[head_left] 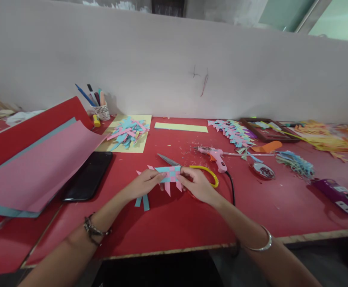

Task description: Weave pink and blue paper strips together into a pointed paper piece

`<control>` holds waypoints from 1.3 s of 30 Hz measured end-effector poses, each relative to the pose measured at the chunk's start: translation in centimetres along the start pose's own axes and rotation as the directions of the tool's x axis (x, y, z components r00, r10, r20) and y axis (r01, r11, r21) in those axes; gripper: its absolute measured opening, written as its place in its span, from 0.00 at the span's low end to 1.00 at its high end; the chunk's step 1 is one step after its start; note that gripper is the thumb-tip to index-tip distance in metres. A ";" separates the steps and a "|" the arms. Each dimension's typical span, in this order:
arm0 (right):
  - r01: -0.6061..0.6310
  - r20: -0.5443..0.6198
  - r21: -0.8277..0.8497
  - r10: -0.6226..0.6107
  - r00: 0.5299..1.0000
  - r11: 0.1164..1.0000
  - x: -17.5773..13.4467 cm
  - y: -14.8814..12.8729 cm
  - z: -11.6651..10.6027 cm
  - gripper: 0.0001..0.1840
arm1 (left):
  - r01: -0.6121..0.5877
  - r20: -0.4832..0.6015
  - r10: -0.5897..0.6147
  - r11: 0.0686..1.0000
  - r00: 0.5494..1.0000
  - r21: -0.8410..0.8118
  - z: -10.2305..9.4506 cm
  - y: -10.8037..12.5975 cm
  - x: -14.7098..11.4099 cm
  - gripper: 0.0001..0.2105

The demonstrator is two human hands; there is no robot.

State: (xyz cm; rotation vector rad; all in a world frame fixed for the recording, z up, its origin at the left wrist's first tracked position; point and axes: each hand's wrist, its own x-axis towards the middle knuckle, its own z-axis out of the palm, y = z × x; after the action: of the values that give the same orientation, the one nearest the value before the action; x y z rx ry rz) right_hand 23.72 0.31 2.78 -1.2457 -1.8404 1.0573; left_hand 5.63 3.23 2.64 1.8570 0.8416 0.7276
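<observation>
Between my two hands is a small woven piece of pink and blue paper strips (171,174), its loose ends sticking out below and to the left. My left hand (146,184) pinches its left side, thumb on top. On the right side my right hand (198,184) grips it the same way; the fingers beneath are mostly hidden. Scissors (203,169) with yellow handles lie just behind and partly under my right hand. Loose blue strips (142,202) show below my left hand.
A pink glue gun (212,154) with a black cord lies right of the scissors. Behind are a pile of cut strips (129,133), a yellow strip (181,127) and woven paper chains (232,132). A black phone (88,177) and pink sheets (42,171) are left.
</observation>
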 end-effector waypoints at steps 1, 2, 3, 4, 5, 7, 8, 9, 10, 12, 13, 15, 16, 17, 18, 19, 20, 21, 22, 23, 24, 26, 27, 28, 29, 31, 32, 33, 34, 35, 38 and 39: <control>0.007 -0.012 -0.001 -0.007 1.000 1.000 0.0 0.0 0.0 0.10 | -0.003 0.008 0.002 1.000 1.000 0.020 0.0 0.0 0.1 0.18; 0.018 -0.012 -0.006 -0.018 1.000 1.000 0.0 -0.1 -0.1 0.11 | -0.004 0.002 0.004 0.999 1.000 0.031 0.0 0.0 0.1 0.18; 0.029 -0.001 -0.013 -0.029 1.000 1.000 0.1 -0.1 -0.1 0.11 | -0.002 -0.010 0.002 0.999 1.000 0.034 0.0 0.0 0.2 0.19; 0.038 0.018 -0.021 -0.038 0.999 0.999 0.1 -0.1 -0.1 0.12 | 0.007 -0.012 -0.006 1.000 1.000 0.030 0.0 0.0 0.2 0.19; 0.045 0.038 -0.027 -0.044 0.998 0.999 0.1 -0.1 -0.1 0.12 | 0.021 -0.003 -0.021 1.000 1.000 0.020 0.0 0.0 0.2 0.20; 0.045 0.053 -0.026 -0.044 0.998 0.999 0.2 0.0 -0.1 0.13 | 0.059 0.035 -0.059 0.998 0.998 -0.016 0.0 0.1 0.2 0.21; 0.044 0.039 -0.018 -0.044 0.998 0.999 0.2 0.1 -0.1 0.13 | 0.074 0.058 -0.071 0.996 0.996 -0.045 0.1 0.1 0.1 0.22; 0.045 0.022 -0.006 -0.045 0.999 0.999 0.2 0.2 -0.1 0.12 | 0.084 0.078 -0.077 0.993 0.994 -0.082 0.1 0.1 0.1 0.22; 0.047 0.004 0.006 -0.047 0.999 0.999 0.2 0.3 -0.1 0.12 | 0.092 0.091 -0.081 0.988 0.993 -0.125 0.1 0.0 0.1 0.23; 0.053 -0.029 0.025 -0.052 0.998 0.998 0.2 0.4 -0.2 0.12 | 0.106 0.095 -0.087 0.970 0.992 -0.218 0.0 -0.1 -0.1 0.23; 0.054 -0.038 0.031 -0.053 0.998 0.998 0.2 0.4 -0.3 0.12 | 0.108 0.089 -0.088 0.960 0.992 -0.260 -0.1 -0.2 -0.1 0.23; 0.053 -0.043 0.037 -0.051 0.998 0.998 0.2 0.4 -0.3 0.12 | 0.106 0.075 -0.087 0.944 0.993 -0.311 -0.2 -0.3 -0.1 0.23; 0.053 -0.043 0.036 -0.051 0.998 0.998 0.2 0.4 -0.3 0.12 | 0.100 0.074 -0.081 0.944 0.994 -0.313 -0.2 -0.4 -0.1 0.23; 0.052 -0.044 0.034 -0.050 0.998 0.998 0.2 0.4 -0.3 0.12 | 0.094 0.078 -0.074 0.951 0.994 -0.294 -0.3 -0.4 -0.1 0.22; 0.049 -0.049 0.032 -0.048 0.998 0.998 0.2 0.4 -0.3 0.12 | 0.087 0.086 -0.067 0.961 0.994 -0.261 -0.3 -0.4 0.0 0.21; 0.044 -0.055 0.032 -0.043 0.998 0.998 0.2 0.4 -0.3 0.12 | 0.083 0.096 -0.062 0.972 0.993 -0.221 -0.3 -0.4 0.1 0.20; 0.035 -0.059 0.039 -0.032 0.998 0.999 0.2 0.4 -0.2 0.12 | 0.077 0.105 -0.058 0.980 0.993 -0.183 -0.3 -0.5 0.1 0.19; 0.018 -0.056 0.055 -0.015 0.998 0.998 0.3 0.4 -0.2 0.12 | 0.071 0.109 -0.055 0.986 0.993 -0.152 -0.3 -0.5 0.2 0.18; -0.003 -0.048 0.078 0.006 0.999 0.997 0.3 0.4 -0.2 0.11 | 0.066 0.108 -0.052 0.989 0.993 -0.130 -0.3 -0.5 0.2 0.18; -0.025 -0.034 0.104 0.028 0.999 0.994 0.3 0.3 -0.2 0.10 | 0.061 0.104 -0.049 0.991 0.993 -0.115 -0.3 -0.5 0.3 0.18; -0.044 -0.018 0.126 0.047 0.999 0.991 0.3 0.3 -0.2 0.09 | 0.059 0.097 -0.049 0.993 0.994 -0.104 -0.3 -0.6 0.2 0.18; -0.069 -0.001 0.153 0.070 0.998 0.986 0.4 0.2 -0.2 0.08 | 0.067 0.076 -0.060 0.993 0.995 -0.094 -0.3 -0.6 0.2 0.18; -0.071 -0.004 0.156 0.073 0.997 0.985 0.4 0.2 -0.2 0.09 | 0.075 0.066 -0.069 0.992 0.995 -0.098 -0.3 -0.5 0.1 0.18; -0.070 -0.013 0.157 0.072 0.997 0.985 0.4 0.2 -0.2 0.10 | 0.084 0.060 -0.078 0.991 0.995 -0.106 -0.3 -0.5 0.1 0.17; -0.066 -0.022 0.157 0.070 0.997 0.985 0.4 0.2 -0.2 0.10 | 0.092 0.059 -0.085 0.989 0.995 -0.115 -0.3 -0.5 0.1 0.17; -0.049 -0.046 0.157 0.056 0.997 0.986 0.4 0.3 -0.2 0.10 | 0.103 0.060 -0.096 0.985 0.994 -0.139 -0.3 -0.4 0.0 0.16; -0.036 -0.060 0.153 0.045 0.997 0.988 0.4 0.4 -0.2 0.10 | 0.105 0.055 -0.098 0.983 0.994 -0.151 -0.3 -0.4 0.0 0.15; -0.024 -0.072 0.148 0.035 0.997 0.989 0.3 0.4 -0.2 0.11 | 0.103 0.043 -0.098 0.982 0.994 -0.160 -0.3 -0.5 0.0 0.14; -0.014 -0.086 0.143 0.027 0.996 0.990 0.3 0.5 -0.2 0.11 | 0.101 0.028 -0.097 0.981 0.995 -0.167 -0.4 -0.5 0.1 0.13; -0.008 -0.099 0.135 0.021 0.995 0.991 0.3 0.5 -0.3 0.12 | 0.097 0.012 -0.097 0.981 0.995 -0.171 -0.4 -0.6 0.1 0.13; -0.008 -0.146 0.111 0.025 0.989 0.994 0.3 0.5 -0.3 0.12 | 0.093 -0.019 -0.097 0.982 0.995 -0.167 -0.5 -0.8 0.2 0.13; -0.012 -0.161 0.108 0.029 0.986 0.994 0.3 0.5 -0.3 0.12 | 0.096 -0.027 -0.102 0.981 0.994 -0.171 -0.6 -0.9 0.3 0.14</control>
State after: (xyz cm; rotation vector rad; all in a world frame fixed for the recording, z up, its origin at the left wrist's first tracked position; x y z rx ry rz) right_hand 24.08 0.83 2.48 -1.2516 -1.6305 1.0200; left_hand 5.13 4.01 2.08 1.6442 0.8615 0.7483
